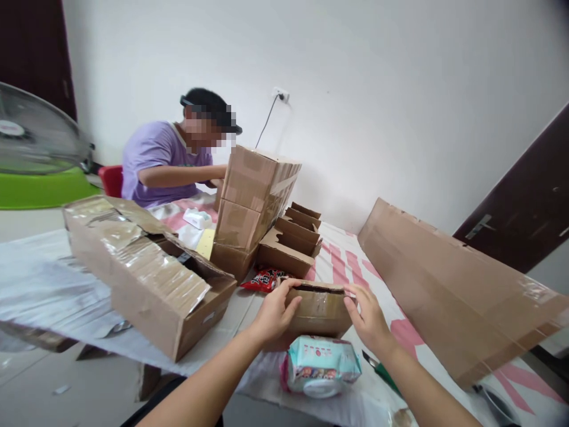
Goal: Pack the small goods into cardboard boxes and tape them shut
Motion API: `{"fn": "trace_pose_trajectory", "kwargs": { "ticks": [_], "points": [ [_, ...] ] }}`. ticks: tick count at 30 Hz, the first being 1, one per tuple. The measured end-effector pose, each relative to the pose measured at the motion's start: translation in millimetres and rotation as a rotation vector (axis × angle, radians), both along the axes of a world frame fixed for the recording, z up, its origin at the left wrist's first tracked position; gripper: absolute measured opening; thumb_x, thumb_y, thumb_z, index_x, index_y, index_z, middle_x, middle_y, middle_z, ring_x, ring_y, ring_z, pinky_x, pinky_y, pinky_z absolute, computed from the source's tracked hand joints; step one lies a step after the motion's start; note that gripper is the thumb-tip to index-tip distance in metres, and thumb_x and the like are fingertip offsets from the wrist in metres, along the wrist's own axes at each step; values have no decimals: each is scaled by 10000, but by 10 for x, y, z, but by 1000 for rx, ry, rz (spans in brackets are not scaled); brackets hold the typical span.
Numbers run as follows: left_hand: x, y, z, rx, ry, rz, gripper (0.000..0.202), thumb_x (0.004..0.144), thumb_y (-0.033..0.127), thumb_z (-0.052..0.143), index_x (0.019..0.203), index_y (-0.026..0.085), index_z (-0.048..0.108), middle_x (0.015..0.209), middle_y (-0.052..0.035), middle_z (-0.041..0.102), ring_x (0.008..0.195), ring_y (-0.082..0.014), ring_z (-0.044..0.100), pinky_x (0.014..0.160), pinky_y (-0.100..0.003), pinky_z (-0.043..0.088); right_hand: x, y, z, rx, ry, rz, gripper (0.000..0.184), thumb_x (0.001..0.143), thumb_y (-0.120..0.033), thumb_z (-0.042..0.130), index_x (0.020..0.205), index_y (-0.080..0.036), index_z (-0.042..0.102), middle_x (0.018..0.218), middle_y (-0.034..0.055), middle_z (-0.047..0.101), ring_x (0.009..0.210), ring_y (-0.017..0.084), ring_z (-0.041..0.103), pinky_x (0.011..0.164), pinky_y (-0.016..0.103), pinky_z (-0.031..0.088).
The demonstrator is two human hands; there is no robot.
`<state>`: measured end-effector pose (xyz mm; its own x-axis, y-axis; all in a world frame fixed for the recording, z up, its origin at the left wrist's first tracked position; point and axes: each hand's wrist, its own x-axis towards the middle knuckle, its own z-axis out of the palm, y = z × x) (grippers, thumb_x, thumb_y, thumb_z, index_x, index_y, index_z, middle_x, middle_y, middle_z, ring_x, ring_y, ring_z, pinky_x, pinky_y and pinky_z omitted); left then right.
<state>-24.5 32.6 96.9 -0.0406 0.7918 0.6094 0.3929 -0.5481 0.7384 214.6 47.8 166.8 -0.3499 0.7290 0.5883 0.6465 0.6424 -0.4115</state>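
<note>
White wall point(377, 89) fills frame, bright even light. Socket point(281, 93) with black cable point(267, 121), upper centre. Dark door point(524, 207) at right edge, dark panel point(31, 47) upper left. Fan point(35, 127) far left, red chair point(111, 179) beside it. Tablecloth point(338, 264) white, pink-striped.

Both my arms enter from the bottom edge of the frame and converge on lower centre. My left forearm point(200, 385) slants in from the lower left, bare, wrist straight. The left grip point(274, 313) is curled, thumb hooked over toward the right. My right forearm point(418, 388) slants in from the lower right. The right grip point(368, 318) faces its partner, back of hand up, thumb pointing left, fingers bent down. The two sit level, near but apart.
</note>
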Motion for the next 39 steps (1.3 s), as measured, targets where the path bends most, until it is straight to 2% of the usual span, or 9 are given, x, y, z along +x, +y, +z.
{"fn": "trace_pose_trajectory", "kwargs": {
  "ticks": [9, 11, 14, 17, 21, 27, 32, 36, 39],
  "points": [
    [-69, -397, 283, 139, 355, -352, 308, 917, 257, 319, 753, 212, 575, 770, -21, 633, 770, -171, 556, 931, -386, 370, 203, -331, -114, -291, -121, 102, 215, 890, -319, 479, 920, -258, 683, 847, 39, 672, 804, 214, 607, 736, 341, 476],
    [-35, -442, 272, 129, 443, -259, 203, 889, 232, 416, 781, 209, 587, 900, -45, 634, 878, -196, 544, 898, -375, 380, 224, -346, -185, -240, -186, 115, 194, 828, -283, 562, 988, -270, 671, 945, 55, 657, 894, 235, 596, 788, 369, 479],
    [30, -454, 183, 109, 527, -51, 174, 812, 176, 540, 976, 203, 591, 1099, -77, 595, 1012, -238, 506, 940, -420, 345, 292, -268, -287, -112, -206, 14, 482, 700, -232, 668, 1174, -273, 589, 1196, 82, 571, 1140, 285, 498, 972, 457, 395],
    [56, -448, 88, 71, 587, 65, 289, 788, 162, 580, 1073, 211, 571, 1055, -57, 625, 1021, -239, 505, 1012, -477, 249, 397, -113, -449, -267, -94, -189, 686, 648, -315, 693, 1290, -198, 481, 1291, 134, 516, 1175, 307, 490, 984, 493, 383],
    [-36, -426, 50, 22, 641, 166, 194, 798, 119, 550, 945, 232, 611, 830, -7, 650, 898, -205, 533, 1016, -474, 217, 362, 74, -688, -623, -7, -17, 478, 771, -435, 545, 1166, -166, 562, 1088, 108, 662, 973, 258, 622, 844, 400, 479],
    [-304, -160, -23, 4, 616, 563, 301, 781, 36, 472, 970, 205, 635, 977, -72, 674, 1028, -254, 515, 993, -476, 248, -277, 359, -782, -552, -76, -72, 208, 769, -362, 543, 832, -186, 633, 796, 50, 702, 790, 223, 642, 723, 328, 464],
    [-196, -100, -141, 57, 617, 695, 434, 795, 3, 380, 1147, 146, 590, 1245, -133, 587, 1243, -288, 419, 1059, -529, 168, -405, 521, -811, -541, -29, -67, 256, 789, -363, 523, 904, -163, 637, 847, 78, 708, 808, 228, 655, 756, 356, 477],
    [25, -465, -37, 63, 637, 557, 370, 840, 112, 380, 1135, 151, 600, 1261, -151, 557, 1202, -307, 467, 1023, -500, 287, 89, 339, -958, -492, 188, -81, 445, 764, -484, 555, 1078, -175, 616, 1106, 108, 673, 1031, 246, 622, 860, 370, 482],
    [103, -722, 45, -306, 713, 245, 359, 872, 419, 424, 979, 154, 641, 1015, -141, 656, 971, -299, 608, 860, -428, 450, 489, 65, -1169, -482, 403, -205, 500, 735, -589, 548, 1008, -184, 656, 1087, 114, 686, 1047, 271, 621, 858, 378, 501]
  ]
}}
